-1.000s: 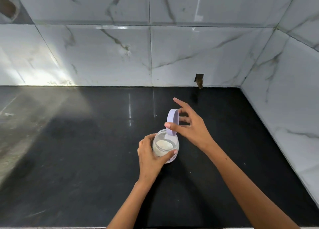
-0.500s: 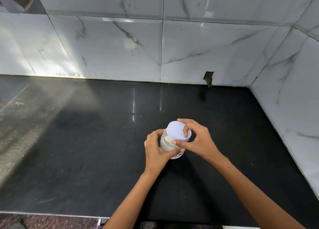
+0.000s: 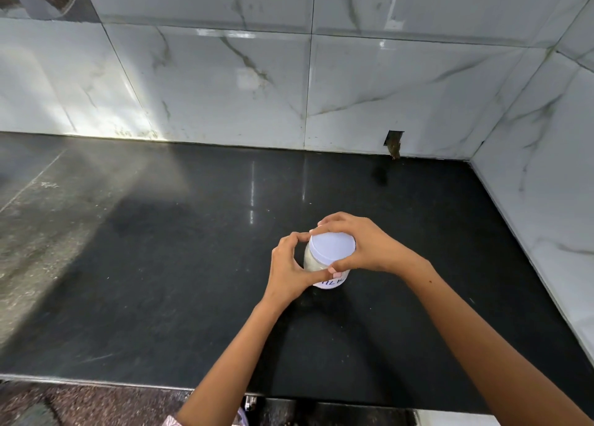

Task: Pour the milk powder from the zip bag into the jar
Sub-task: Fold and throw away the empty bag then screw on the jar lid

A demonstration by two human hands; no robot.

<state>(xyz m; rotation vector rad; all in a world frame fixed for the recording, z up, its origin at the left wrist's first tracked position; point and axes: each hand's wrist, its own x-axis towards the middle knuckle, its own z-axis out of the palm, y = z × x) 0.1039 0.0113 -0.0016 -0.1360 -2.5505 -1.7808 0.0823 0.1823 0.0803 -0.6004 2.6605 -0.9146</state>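
Observation:
A small clear jar (image 3: 311,261) holding white milk powder stands upright on the black counter (image 3: 160,265), with a white label at its base. A pale lilac lid (image 3: 332,246) sits flat on its mouth. My left hand (image 3: 287,269) wraps the jar's left side. My right hand (image 3: 363,244) grips the lid around its rim from the right and back. No zip bag is in view.
White marble-tiled walls rise behind the counter and along its right side (image 3: 546,184). A small dark notch (image 3: 394,144) breaks the back wall at counter level. The counter's front edge (image 3: 96,382) runs across the bottom, with speckled floor below.
My right hand brought the lid from held on edge above the open jar down flat onto its mouth and now grips it all round. The camera tilted down.

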